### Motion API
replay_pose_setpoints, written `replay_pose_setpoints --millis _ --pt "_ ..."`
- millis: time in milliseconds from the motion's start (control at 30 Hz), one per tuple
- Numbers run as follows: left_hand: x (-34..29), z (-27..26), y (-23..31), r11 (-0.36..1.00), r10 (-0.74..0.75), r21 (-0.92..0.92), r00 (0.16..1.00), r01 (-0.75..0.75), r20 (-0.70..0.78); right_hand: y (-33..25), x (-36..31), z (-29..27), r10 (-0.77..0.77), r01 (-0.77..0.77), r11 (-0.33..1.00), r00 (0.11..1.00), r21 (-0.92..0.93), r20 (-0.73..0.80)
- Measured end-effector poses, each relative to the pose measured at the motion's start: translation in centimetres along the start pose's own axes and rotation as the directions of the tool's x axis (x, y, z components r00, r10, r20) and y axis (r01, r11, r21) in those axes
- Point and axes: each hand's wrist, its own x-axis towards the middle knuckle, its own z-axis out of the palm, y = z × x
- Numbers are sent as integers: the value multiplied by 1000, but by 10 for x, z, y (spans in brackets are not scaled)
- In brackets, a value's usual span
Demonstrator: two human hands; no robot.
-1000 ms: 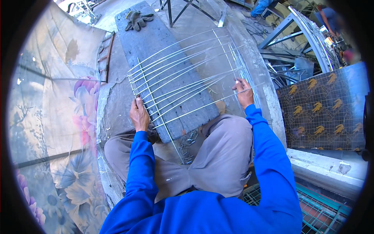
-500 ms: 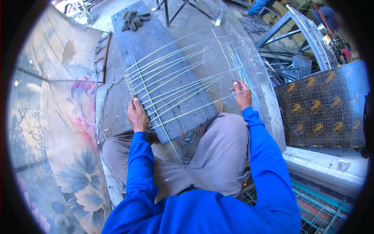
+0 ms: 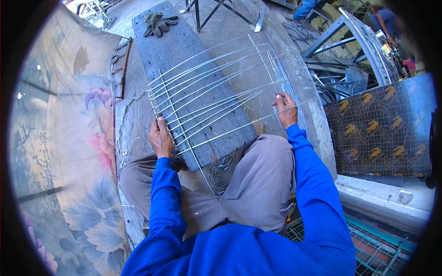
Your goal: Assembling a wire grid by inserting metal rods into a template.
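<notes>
A grid of thin metal rods (image 3: 202,94) spans a dark weathered plank (image 3: 198,60) in front of me. Several long rods run left to right, tied together by cross rods near the left end. My left hand (image 3: 161,139) is closed on the grid's left edge, thumb on top. At the right, my right hand (image 3: 286,110) pinches the near end of a loose-looking cross rod (image 3: 262,57) that lies across the long rods. Some long rods converge close to the right fingers. Whether the cross rod passes over or under each one is too fine to tell.
Short metal offcuts (image 3: 218,172) lie between my legs. A bundle of thin rods (image 3: 287,87) rests beyond my right hand. Grey gloves (image 3: 159,24) sit on the plank's far end. Patterned sheet (image 3: 377,129) stands right, a floral cloth (image 3: 69,138) left. Another person (image 3: 386,23) is far right.
The far end of the cross rod in my right hand has shifted slightly left. Both hands keep their hold, nearly in the same places.
</notes>
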Motion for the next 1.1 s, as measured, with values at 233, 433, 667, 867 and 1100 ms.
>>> replay_pose_setpoints --millis 233,433,667,867,1100 --pt "-2 1 3 1000 -11 -28 1000 11 -20 -9 -1 5 2 -2 1000 1000 18 -16" --pt "-2 6 4 993 22 -111 997 -30 -78 -14 -3 14 -26 24 1000 994 18 109" --pt "-3 3 -4 992 -49 -117 994 38 -97 -43 0 5 173 -156 985 899 -75 402" --pt "-6 11 -1 983 -38 -183 995 21 -92 -34 8 -1 8 52 987 930 -152 366" --pt "-5 10 4 992 -62 -120 990 47 -125 -46 -8 32 26 10 995 940 -103 341"
